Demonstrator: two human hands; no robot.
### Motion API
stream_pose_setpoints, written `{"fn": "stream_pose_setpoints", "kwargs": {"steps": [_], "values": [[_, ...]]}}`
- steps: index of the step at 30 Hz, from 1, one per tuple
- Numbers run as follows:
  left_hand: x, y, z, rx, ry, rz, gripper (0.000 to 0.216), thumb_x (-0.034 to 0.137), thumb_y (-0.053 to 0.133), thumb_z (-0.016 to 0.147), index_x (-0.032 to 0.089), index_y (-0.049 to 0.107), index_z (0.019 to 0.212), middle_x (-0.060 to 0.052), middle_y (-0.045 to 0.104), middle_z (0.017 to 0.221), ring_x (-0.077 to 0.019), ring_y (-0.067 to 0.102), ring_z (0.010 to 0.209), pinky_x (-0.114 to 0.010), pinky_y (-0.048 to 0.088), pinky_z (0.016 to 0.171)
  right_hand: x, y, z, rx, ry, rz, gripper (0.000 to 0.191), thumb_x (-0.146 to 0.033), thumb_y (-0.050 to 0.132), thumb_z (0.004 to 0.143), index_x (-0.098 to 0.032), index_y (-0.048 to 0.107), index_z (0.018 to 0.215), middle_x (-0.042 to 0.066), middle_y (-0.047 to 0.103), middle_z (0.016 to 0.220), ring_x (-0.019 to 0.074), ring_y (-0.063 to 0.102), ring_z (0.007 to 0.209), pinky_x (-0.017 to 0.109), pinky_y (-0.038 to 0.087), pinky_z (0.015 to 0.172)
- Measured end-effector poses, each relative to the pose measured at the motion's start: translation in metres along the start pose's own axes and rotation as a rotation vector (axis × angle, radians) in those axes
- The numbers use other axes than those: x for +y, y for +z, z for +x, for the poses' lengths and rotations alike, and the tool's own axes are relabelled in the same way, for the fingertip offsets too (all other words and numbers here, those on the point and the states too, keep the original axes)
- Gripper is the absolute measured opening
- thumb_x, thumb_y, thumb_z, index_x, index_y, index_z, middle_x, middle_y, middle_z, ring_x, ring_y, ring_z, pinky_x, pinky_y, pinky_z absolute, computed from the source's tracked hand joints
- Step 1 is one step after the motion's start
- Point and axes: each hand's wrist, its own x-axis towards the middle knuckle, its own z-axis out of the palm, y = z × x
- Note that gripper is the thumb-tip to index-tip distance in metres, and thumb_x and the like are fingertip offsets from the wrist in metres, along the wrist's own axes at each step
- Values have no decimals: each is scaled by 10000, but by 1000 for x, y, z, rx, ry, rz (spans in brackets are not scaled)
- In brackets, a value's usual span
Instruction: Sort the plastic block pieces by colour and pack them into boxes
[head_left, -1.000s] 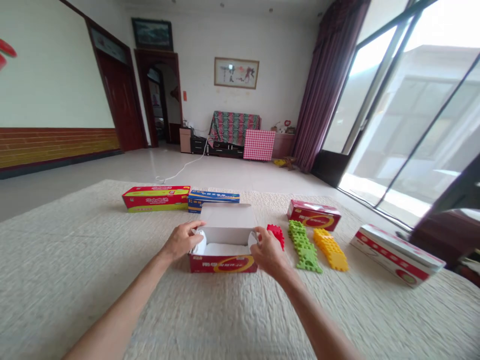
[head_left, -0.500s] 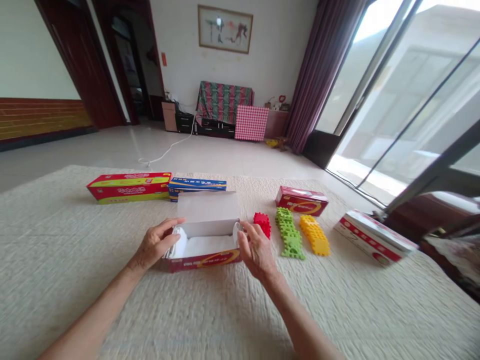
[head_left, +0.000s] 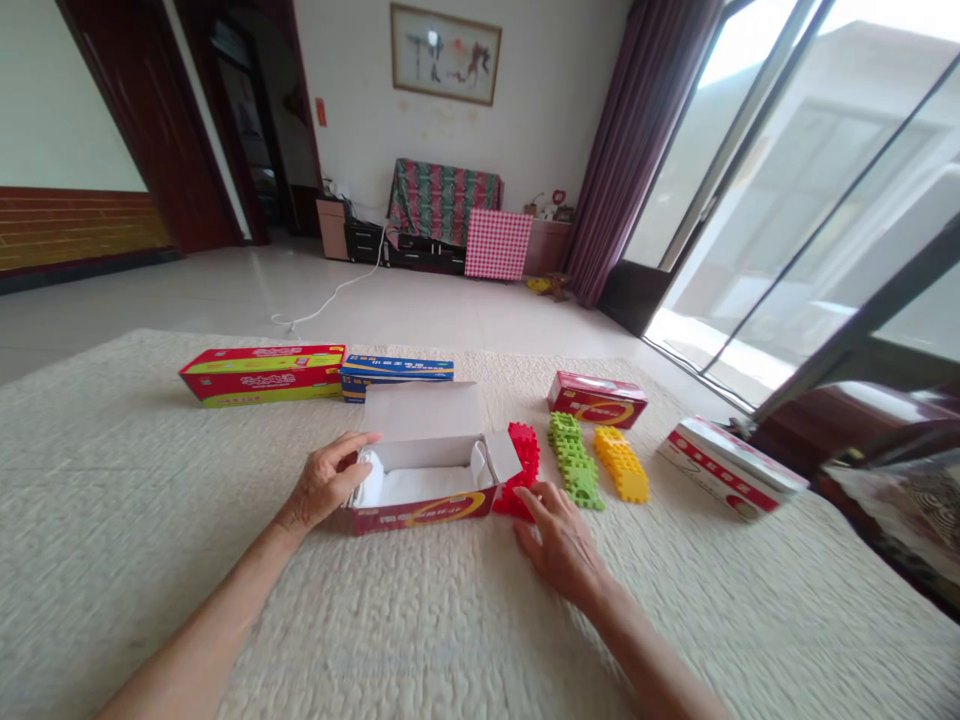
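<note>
An open red-and-white cardboard box (head_left: 424, 513) sits in front of me, its lid raised at the back and its right end flap folded outward. White lining material (head_left: 424, 486) shows inside. My left hand (head_left: 326, 485) grips the box's left end, thumb toward the near side and fingers at the back. My right hand (head_left: 559, 540) is just right of the box, with thumb and fingers apart at the near end of red toothed plastic pieces (head_left: 526, 455). Whether the fingertips press on the red pieces is hard to see. Rows of green pieces (head_left: 574, 462) and yellow pieces (head_left: 621, 464) lie farther right.
A red-and-green box (head_left: 262, 377) and a blue box (head_left: 397, 369) lie behind the open box. At right are a dark red box (head_left: 596, 400) and a white-and-red box (head_left: 731, 470). All rest on a cream quilted mat (head_left: 420, 630).
My right hand has left the box's right end and moved right and toward me, to the red pieces. The right flap now shows folded out. My left hand stays on the box.
</note>
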Motion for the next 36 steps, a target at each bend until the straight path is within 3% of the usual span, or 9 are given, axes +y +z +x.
{"fn": "stream_pose_setpoints", "kwargs": {"steps": [7, 15, 22, 27, 31, 36], "values": [[0, 2, 3, 23, 0, -4, 434, 333, 541, 745, 163, 660, 1127, -39, 624, 977, -132, 531, 698, -251, 454, 649, 0, -7, 11, -120, 15, 34, 213, -120, 519, 797, -221, 597, 967, 75, 596, 1000, 203, 579, 846, 350, 485, 732], [0, 2, 3, 18, -9, -25, 422, 322, 546, 747, 176, 660, 1126, -31, 611, 953, -126, 518, 686, -243, 433, 624, 3, -10, 13, -176, 15, 134, 303, -121, 513, 775, -249, 570, 1044, 64, 581, 996, 186, 589, 825, 310, 496, 674], [-1, 2, 2, 14, -10, -18, 397, 320, 560, 763, 182, 653, 1124, -27, 601, 969, -129, 521, 711, -235, 420, 623, 14, -11, 16, -169, 22, -38, 399, -224, 585, 754, -207, 538, 1149, 99, 545, 1025, 236, 551, 889, 384, 469, 760], [-2, 1, 2, 12, -23, -3, 404, 335, 562, 763, 193, 654, 1129, -29, 610, 985, -131, 528, 707, -234, 438, 637, 18, -11, 20, -194, 4, -70, 318, -251, 614, 727, -227, 568, 1040, 78, 543, 989, 229, 541, 860, 370, 449, 731], [-4, 1, 2, 8, -52, -29, 421, 340, 576, 748, 193, 653, 1136, -34, 607, 1008, -127, 528, 695, -219, 440, 599, 17, -8, 16, -150, -3, 52, 229, -182, 574, 745, -216, 537, 969, 73, 559, 979, 219, 553, 879, 352, 446, 743], [-3, -1, 4, -6, -111, -46, 445, 333, 603, 720, 192, 653, 1139, -35, 606, 1000, -109, 519, 650, -192, 423, 534, 14, -8, 13, -234, 100, 323, 152, -125, 505, 791, -214, 485, 912, 13, 601, 835, 147, 552, 726, 265, 409, 630]]}}
